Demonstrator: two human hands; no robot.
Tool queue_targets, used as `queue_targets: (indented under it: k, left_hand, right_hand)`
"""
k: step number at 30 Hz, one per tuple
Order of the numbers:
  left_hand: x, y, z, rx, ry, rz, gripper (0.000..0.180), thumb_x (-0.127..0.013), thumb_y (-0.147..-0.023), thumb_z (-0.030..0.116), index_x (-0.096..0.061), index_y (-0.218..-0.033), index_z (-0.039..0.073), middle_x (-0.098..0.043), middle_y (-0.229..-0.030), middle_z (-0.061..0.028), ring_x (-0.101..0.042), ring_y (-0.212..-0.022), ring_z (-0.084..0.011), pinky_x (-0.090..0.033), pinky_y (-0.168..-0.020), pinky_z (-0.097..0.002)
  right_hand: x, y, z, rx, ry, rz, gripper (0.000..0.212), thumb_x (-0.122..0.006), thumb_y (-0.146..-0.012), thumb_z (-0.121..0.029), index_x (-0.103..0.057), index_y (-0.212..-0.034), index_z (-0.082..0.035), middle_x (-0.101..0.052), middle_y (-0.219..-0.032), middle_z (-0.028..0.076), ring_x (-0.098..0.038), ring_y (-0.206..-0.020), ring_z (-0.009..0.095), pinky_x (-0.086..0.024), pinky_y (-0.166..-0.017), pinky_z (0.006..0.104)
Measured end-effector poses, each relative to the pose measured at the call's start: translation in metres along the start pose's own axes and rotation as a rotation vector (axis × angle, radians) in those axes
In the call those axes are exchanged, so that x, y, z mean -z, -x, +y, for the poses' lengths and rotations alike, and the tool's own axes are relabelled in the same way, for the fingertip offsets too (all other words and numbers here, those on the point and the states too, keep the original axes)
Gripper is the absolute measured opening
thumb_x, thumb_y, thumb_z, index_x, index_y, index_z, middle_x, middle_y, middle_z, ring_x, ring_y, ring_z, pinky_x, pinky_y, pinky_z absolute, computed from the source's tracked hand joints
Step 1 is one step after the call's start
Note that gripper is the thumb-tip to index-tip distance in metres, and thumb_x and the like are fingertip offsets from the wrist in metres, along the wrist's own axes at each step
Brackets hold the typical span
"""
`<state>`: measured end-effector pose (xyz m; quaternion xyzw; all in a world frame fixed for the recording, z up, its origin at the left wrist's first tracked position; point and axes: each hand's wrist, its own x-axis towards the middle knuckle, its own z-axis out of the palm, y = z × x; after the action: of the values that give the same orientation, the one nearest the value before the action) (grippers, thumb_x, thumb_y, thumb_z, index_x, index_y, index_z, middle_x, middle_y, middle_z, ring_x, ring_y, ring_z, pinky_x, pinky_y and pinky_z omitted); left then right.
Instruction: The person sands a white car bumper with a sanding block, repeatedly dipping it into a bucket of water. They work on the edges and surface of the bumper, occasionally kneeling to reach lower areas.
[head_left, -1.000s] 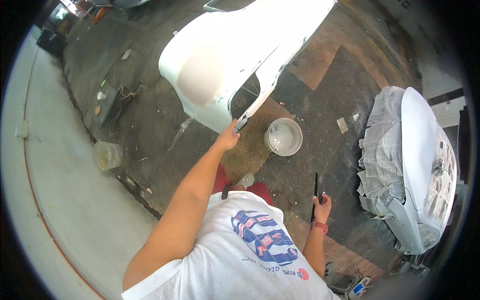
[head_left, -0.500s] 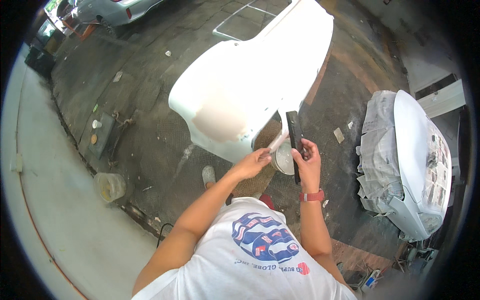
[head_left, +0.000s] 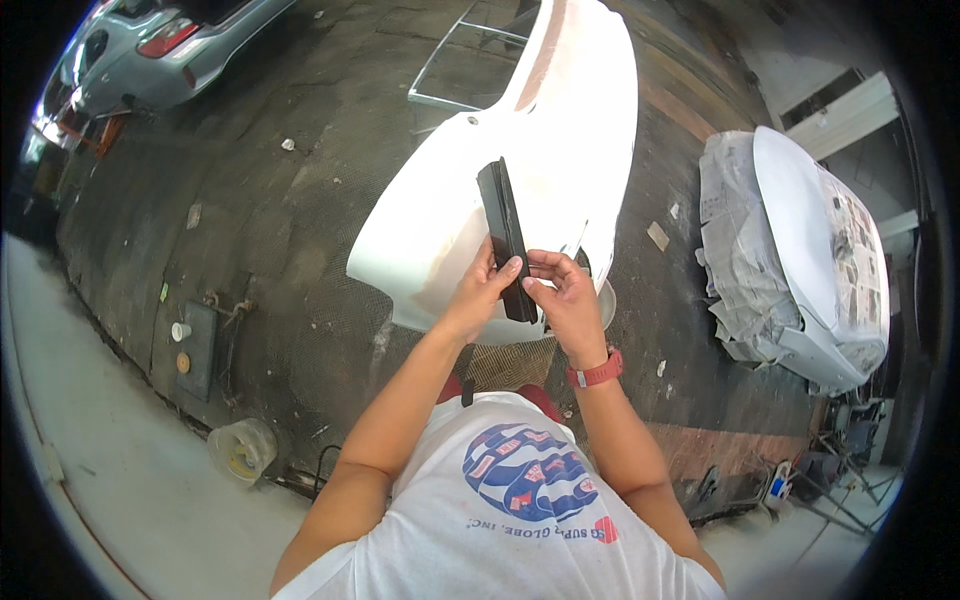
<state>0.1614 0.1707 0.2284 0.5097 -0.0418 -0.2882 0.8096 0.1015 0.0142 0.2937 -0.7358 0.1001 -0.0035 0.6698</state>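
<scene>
A long, flat black sanding block (head_left: pixel 507 235) is held tilted in front of me, above the near part of a large white car bumper (head_left: pixel 585 110). My left hand (head_left: pixel 478 292) grips its left side, with the thumb lying across the lower half. On the other side, my right hand (head_left: pixel 570 305) has thumb and fingers closed on the lower right edge; a red watch band circles that wrist. A beige smoothed patch (head_left: pixel 450 262) shows on the bumper beside my left hand. Behind my right hand, a pale round lid or container (head_left: pixel 607 303) is partly hidden.
At right stands another pale bumper (head_left: pixel 785 240) partly masked with newspaper. A metal frame (head_left: pixel 440 60) stands beyond my bumper, and a silver car (head_left: pixel 190 70) is far left. On the left, a clear bucket (head_left: pixel 243 450) stands near the wall, beside a dark board (head_left: pixel 198 350).
The sanding block has moved left and up, from my right hand alone into both hands. A pale strip earlier at my left fingers no longer shows. My view has shifted.
</scene>
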Motion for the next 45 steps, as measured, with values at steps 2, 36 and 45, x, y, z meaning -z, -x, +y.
queue_targets:
  k: [2, 36, 45]
  left_hand:
    - [0.001, -0.003, 0.008, 0.014, 0.022, -0.006, 0.089, -0.064, -0.113, 0.037, -0.007, -0.178, 0.016, -0.063, -0.141, -0.0069, -0.065, -0.125, -0.0164, -0.058, -0.102, -0.0389]
    - [-0.120, -0.032, -0.013, -0.156, -0.450, -0.035, 0.086, -0.069, -0.111, 0.021, -0.016, -0.175, 0.000, -0.070, -0.137, -0.0225, -0.074, -0.108, -0.0176, -0.060, -0.087, -0.0303]
    - [-0.161, -0.034, -0.038, -0.185, -0.567, -0.043, 0.084, -0.068, -0.109, 0.015, -0.018, -0.175, 0.000, -0.073, -0.130, -0.0209, -0.074, -0.101, -0.0158, -0.060, -0.081, -0.0292]
  right_hand:
    - [-0.004, 0.000, -0.006, -0.008, 0.029, 0.017, 0.043, -0.075, -0.098, -0.002, -0.063, -0.138, 0.006, -0.071, -0.131, 0.016, -0.072, -0.113, 0.020, -0.062, -0.096, 0.0314]
    - [0.132, 0.033, 0.030, 0.020, -0.317, 0.042, 0.063, -0.082, -0.098, -0.007, -0.057, -0.155, 0.005, -0.069, -0.124, 0.012, -0.074, -0.107, 0.013, -0.061, -0.088, 0.0259]
    - [0.172, 0.047, 0.037, 0.011, -0.352, 0.116, 0.048, -0.083, -0.100, -0.014, -0.064, -0.139, 0.005, -0.070, -0.115, 0.008, -0.072, -0.092, 0.009, -0.059, -0.074, 0.0241]
